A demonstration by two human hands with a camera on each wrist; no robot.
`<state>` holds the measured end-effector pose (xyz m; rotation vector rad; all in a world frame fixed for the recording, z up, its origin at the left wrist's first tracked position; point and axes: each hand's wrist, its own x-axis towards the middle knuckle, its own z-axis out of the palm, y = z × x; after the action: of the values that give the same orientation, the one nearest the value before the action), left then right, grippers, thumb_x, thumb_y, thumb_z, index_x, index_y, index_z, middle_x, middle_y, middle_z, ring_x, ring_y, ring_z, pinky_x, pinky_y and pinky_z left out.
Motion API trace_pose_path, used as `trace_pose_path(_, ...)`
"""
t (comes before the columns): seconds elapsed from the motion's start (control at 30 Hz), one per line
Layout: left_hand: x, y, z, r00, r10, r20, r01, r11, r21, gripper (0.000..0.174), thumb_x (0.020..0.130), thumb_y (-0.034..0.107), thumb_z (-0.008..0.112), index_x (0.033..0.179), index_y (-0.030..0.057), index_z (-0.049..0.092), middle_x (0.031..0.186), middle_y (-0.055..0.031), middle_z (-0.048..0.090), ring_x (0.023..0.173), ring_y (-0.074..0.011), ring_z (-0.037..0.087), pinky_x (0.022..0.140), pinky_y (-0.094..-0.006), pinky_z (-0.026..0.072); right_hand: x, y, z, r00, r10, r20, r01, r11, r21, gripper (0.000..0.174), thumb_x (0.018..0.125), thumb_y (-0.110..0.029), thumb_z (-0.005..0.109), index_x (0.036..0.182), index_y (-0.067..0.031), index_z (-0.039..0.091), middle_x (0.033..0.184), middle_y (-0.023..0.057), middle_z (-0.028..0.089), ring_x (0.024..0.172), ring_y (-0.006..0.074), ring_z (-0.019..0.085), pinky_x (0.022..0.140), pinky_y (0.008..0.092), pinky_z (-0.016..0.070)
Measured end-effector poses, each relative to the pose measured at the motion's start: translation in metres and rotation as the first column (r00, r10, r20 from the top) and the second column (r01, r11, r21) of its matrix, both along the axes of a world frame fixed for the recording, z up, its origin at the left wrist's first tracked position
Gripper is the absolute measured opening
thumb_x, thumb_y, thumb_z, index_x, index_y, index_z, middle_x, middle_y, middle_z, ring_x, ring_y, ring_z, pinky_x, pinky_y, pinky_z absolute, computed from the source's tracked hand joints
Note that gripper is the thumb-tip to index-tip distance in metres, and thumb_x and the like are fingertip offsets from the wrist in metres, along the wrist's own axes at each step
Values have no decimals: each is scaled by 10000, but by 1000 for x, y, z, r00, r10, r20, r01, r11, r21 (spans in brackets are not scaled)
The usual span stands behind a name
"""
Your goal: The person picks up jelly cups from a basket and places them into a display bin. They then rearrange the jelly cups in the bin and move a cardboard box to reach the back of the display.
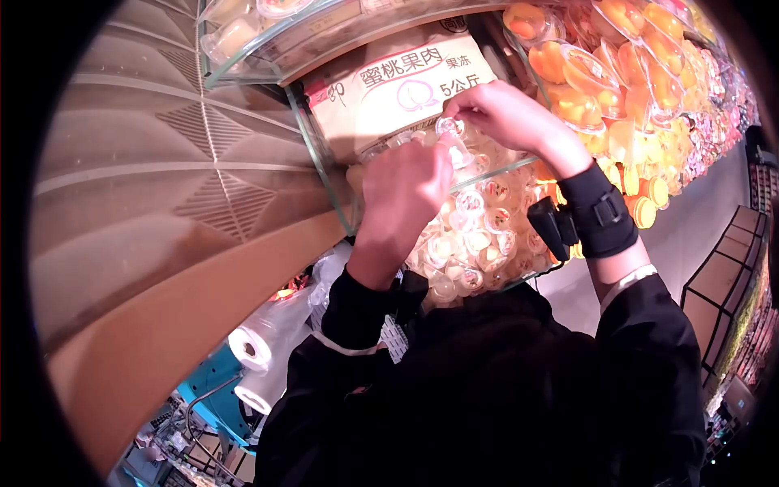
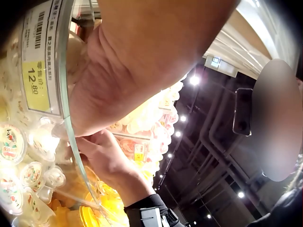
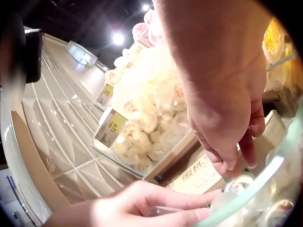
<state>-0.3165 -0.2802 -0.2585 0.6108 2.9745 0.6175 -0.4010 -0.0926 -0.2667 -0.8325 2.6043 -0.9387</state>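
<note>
Glass bin [image 1: 315, 150], centre of the head frame; printed box [image 1: 357, 101] lies in it, upper middle. Left hand [image 1: 406, 180], centre: fingers bent, apparently pinching a clear cup [image 1: 461, 156] between them. Right hand [image 1: 499, 115], just upper right: fingers bent down at a lid [image 1: 449, 126]; cannot tell if it grips. Cup likely light, its wall thin, slick, easily dented. Best hold: the rim, thumb opposite finger.

Downward head, close-up wrist views

Hands [image 1: 406, 180] [image 1: 501, 116] at a jelly cup [image 1: 450, 127]
</note>
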Motion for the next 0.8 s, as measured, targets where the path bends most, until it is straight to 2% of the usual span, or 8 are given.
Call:
trace_pose_path(0.13,-1,-2,0,1000,-11,-6,11,1000,4,269,910,243,527,1083,98,672,778,-135,637,696,-334,620,606,-448,479,1,4,5,978,23,208,-38,997,66,141,821,-47,599,929,-53,689,819,143,685,786,286,662,713,353,516)
trace_pose_path(0.2,0,-4,0,1000,-18,11,17,996,88,276,905,240,529,1100,105,671,810,-139,650,719,-340,625,612,-446,483,-1,17,6,997,-32,-64,30,999,-42,154,824,-55,603,946,-52,698,858,156,691,797,316,671,727,369,528)
trace_pose_path(0.3,2,-3,0,999,27,25,-29,997,67,282,899,247,533,1108,121,674,849,-139,662,751,-345,633,627,-442,493,-1,23,33,974,-142,-177,196,919,342,175,803,-19,583,948,0,679,895,186,678,863,351,649,754,373,512)
trace_pose_path(0.33,3,-4,-3,999,38,30,-40,997,68,282,899,247,533,1108,121,674,849,-139,662,751,-345,633,627,-442,493,-1,25,28,976,-131,-174,184,921,344,175,803,-19,583,948,0,679,895,186,678,863,351,649,754,373,512)
trace_pose_path(0.4,3,-3,-10,990,39,-138,-11,981,194,240,891,263,553,842,85,706,666,-159,627,624,-352,627,555,-461,481,-5,31,11,973,-37,-229,112,938,328,154,799,-20,579,906,-4,688,888,186,676,862,360,645,761,389,517)
trace_pose_path(0.43,1,-2,-8,989,48,-141,-19,980,199,240,891,263,553,842,85,706,666,-159,627,624,-352,627,555,-461,481,-11,32,2,984,10,-177,51,940,337,141,788,-27,588,881,-10,692,862,184,677,849,361,646,753,401,521)
trace_pose_path(0.5,-3,0,-1,991,65,117,-65,998,-3,279,893,266,534,1100,153,682,867,-133,668,778,-338,650,676,-442,521,-12,35,-9,990,2,-141,48,937,347,138,784,-41,595,878,-13,693,856,182,676,843,360,646,748,400,522)
trace_pose_path(0.8,-3,2,-10,998,63,7,-62,996,-62,244,885,234,523,1048,158,688,786,-124,674,763,-296,671,670,-428,541,-11,24,-4,993,13,-114,47,859,510,177,739,-104,662,904,-53,704,843,176,675,837,352,648,766,411,527)
